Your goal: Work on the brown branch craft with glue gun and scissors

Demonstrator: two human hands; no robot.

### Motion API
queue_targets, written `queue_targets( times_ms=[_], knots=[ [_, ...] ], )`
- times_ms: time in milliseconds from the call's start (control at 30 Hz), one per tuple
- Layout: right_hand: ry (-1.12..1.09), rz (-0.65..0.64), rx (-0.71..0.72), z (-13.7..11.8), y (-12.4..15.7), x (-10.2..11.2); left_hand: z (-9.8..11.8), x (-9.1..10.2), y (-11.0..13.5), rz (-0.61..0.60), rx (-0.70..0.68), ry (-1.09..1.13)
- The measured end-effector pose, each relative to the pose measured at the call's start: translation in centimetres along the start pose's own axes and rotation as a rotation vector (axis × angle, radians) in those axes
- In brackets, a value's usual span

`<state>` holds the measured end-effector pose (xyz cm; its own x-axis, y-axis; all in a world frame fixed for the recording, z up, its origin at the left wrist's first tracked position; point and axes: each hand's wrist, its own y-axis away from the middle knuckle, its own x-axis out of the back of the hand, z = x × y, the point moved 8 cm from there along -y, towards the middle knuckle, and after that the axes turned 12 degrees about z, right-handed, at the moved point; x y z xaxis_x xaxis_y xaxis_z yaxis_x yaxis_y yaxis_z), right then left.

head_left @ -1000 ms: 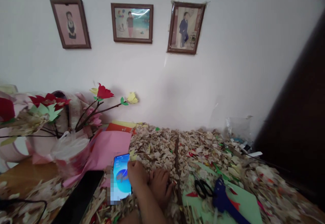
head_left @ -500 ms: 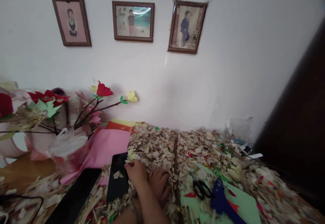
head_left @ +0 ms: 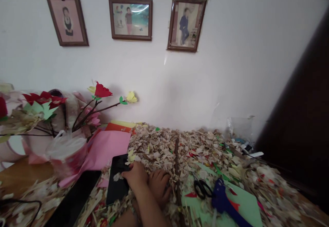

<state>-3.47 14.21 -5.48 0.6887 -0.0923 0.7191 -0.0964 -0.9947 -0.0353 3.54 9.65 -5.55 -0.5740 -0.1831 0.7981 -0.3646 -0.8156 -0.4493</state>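
One bare hand [head_left: 135, 175] has its fingers up against a black glass smartphone [head_left: 118, 186] lying on pale wood shavings [head_left: 154, 144], can't tell if it's gripping. The other hand [head_left: 159, 186] sits curled just beside it, seemingly holding nothing. Black-handled scissors [head_left: 202, 189] lie nearby on green card [head_left: 246, 203].

The upper hand [head_left: 135, 175] and lower hand [head_left: 159, 187] are bare, with short rounded fingers; a blurred band [head_left: 133, 208] near one wrist is perhaps a thin bracelet.
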Motion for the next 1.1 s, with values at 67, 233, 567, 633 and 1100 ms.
queue_targets(
  times_ms=[67,233,567,633,1100],
  knots=[
    [0.027,0.007,0.007,-0.2,0.1,0.1,0.1,0.1,0.0,0.000,-0.001,0.010],
    [0.092,0.052,0.022,-0.7,0.3,0.4,0.2,0.4,0.1,-0.002,0.024,0.021],
    [0.144,0.055,0.055,-0.6,0.1,0.2,0.0,0.2,0.1,0.018,0.027,0.018],
    [0.148,0.045,0.063,-0.5,0.2,0.0,0.0,0.2,0.1,0.002,0.027,0.022],
    [0.092,0.067,0.112,-1.3,0.7,0.3,0.4,0.8,0.1,0.003,0.036,-0.009]
  ],
)
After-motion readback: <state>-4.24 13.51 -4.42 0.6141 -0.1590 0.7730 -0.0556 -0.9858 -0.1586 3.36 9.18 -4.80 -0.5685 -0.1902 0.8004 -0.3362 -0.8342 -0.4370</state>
